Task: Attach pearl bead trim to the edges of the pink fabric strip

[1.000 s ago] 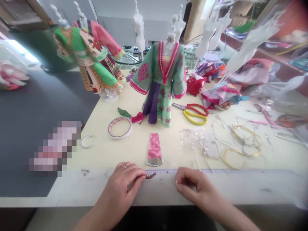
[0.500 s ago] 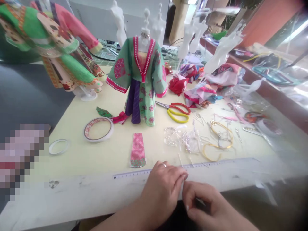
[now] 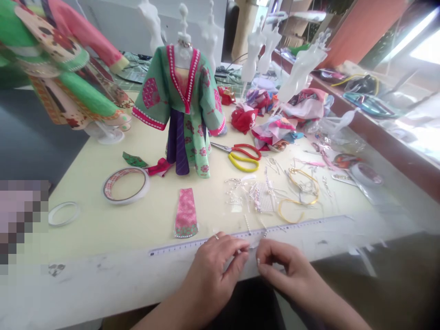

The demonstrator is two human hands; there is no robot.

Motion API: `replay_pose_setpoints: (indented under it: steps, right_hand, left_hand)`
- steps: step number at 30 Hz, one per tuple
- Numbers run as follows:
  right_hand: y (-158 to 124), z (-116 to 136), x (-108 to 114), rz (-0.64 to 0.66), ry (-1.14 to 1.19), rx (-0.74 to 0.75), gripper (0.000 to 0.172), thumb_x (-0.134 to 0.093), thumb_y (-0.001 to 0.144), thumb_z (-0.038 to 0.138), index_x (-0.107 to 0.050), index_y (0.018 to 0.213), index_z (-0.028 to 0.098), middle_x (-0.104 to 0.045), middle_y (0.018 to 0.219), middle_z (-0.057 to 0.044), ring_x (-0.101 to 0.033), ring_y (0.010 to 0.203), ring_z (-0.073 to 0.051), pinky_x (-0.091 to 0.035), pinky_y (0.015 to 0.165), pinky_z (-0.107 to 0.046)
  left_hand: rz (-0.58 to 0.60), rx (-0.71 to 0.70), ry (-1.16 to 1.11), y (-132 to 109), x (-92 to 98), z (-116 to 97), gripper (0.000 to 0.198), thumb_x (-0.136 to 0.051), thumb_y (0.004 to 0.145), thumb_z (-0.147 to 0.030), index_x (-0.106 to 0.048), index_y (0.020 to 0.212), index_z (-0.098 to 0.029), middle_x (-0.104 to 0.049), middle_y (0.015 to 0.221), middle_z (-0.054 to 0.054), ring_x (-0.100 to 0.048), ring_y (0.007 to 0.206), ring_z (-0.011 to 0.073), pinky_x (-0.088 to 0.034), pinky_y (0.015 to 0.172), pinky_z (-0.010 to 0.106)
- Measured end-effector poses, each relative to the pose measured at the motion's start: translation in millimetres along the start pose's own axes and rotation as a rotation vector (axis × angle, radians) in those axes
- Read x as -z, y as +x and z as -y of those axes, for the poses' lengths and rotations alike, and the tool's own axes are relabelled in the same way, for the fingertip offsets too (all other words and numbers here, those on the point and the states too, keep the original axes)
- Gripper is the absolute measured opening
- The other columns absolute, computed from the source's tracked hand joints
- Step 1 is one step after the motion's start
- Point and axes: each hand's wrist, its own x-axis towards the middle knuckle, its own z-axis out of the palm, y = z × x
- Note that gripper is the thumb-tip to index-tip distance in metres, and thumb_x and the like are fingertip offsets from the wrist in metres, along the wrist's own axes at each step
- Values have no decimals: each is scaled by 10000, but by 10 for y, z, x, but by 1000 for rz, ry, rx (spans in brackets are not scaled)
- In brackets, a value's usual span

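Observation:
My left hand [image 3: 220, 266], with a ring on one finger, is at the table's front edge. Its thumb and fingers are drawn together at the tips; anything between them is too small to name. Just to its right, my right hand [image 3: 287, 266] is closed in a pinch, thumb against forefinger, with a tiny whitish spot at the tips. A narrow gap separates the hands. Behind them lies a clear ruler [image 3: 288, 229]. A pink patterned fabric piece [image 3: 186, 211] with a green, pearl-edged hem lies beyond the left hand. Short bead strips [image 3: 247, 224] lie beyond the ruler.
A small dress form wears a green robe [image 3: 185, 91]. Around it are scissors [image 3: 244, 156], a tape roll [image 3: 126, 184], a thin white ring [image 3: 63, 214], pearl trims [image 3: 263, 197], yellow cord [image 3: 290, 215], fabric scraps [image 3: 275, 130] and bare white forms [image 3: 302, 68]. Another dressed form [image 3: 51, 55] stands left.
My hands, touching before, have come apart; the left has shifted left and opened a gap from the right. The whole view has swung slightly, moving the table's things leftward.

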Motion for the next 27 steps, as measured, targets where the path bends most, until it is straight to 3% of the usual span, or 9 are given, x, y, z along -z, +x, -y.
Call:
replay_pose_setpoints:
  steps: [6,12,17,19,23,27]
  right_hand:
    - [116,60,-126,7,-170,143,143,-525,804,133,-476,682,189,-493,657,34,-456,608,-99,-367,570,-231]
    - [175,99,-209,19,-261,191,158,-507,813,135,-477,667,188,-501,639,33,-469,598,-100,-367,559,-239]
    - [181,129,-237,-4,-37,57,30,-519,847,203,-546,860,200,-539,715,21,-499,654,-110,-411,600,-238]
    - [185,129,-277,-39,77,15,85,-535,854,244,-547,928,202,-542,731,18,-498,658,-110,-418,600,-235]
    - [223,163,-410,-52,159,22,84,-557,850,255,-583,905,197,-553,740,9,-495,662,-107,-409,595,-224]
    - [296,229,-536,-64,226,69,92,-579,846,275,-603,813,191,-567,718,10,-500,644,-101,-416,605,-219]
  left_hand:
    - [81,138,-90,-53,91,-47,14,-629,800,-190,-616,800,-196,-640,747,-21,-577,706,129,-453,728,277]
    - [63,191,-118,-111,167,-40,105,-567,798,-138,-571,699,-174,-604,710,-15,-545,692,120,-422,682,248]
    - [25,510,-355,-109,260,-70,137,-568,812,-251,-573,700,-173,-562,677,-22,-505,657,109,-400,622,216]
    - [-10,616,-493,-114,288,-70,167,-589,808,-306,-572,708,-173,-554,675,-29,-488,653,102,-393,615,201]
    - [-96,721,-698,-149,308,-44,209,-637,787,-352,-565,703,-174,-542,655,-45,-464,636,84,-386,620,179]
    - [-161,749,-747,-185,322,-21,205,-658,772,-341,-572,689,-174,-558,657,-41,-473,650,86,-394,636,177]
